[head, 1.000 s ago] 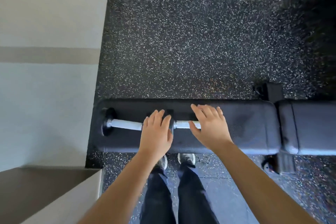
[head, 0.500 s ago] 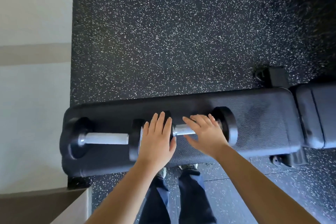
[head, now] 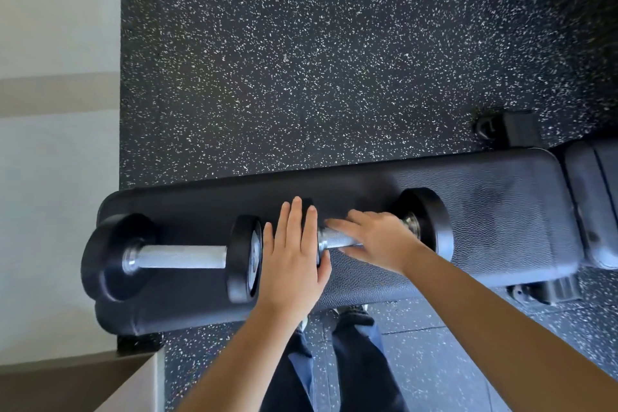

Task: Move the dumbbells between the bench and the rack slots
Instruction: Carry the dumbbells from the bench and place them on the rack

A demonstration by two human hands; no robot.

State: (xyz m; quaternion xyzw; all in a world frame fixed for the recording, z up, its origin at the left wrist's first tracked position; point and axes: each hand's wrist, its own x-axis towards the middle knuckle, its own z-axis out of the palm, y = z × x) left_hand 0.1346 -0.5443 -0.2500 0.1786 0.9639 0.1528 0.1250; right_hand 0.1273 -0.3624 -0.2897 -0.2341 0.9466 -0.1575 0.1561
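Note:
Two black dumbbells with steel handles lie end to end along the black padded bench. The left dumbbell rests near the bench's left end, untouched. My left hand lies flat, fingers straight, over the inner head of the right dumbbell, hiding that head. My right hand rests on that dumbbell's handle with fingers spread and not curled around it. No rack is in view.
Speckled black rubber floor stretches beyond the bench. A pale wall stands at the left, with a beige ledge at the bottom left. A second bench pad adjoins at the right. My legs stand just in front of the bench.
The view has dropped closer to the bench and shifted, so both dumbbells show fully. My hands stay over the right dumbbell, and the right hand's fingers have spread along its handle.

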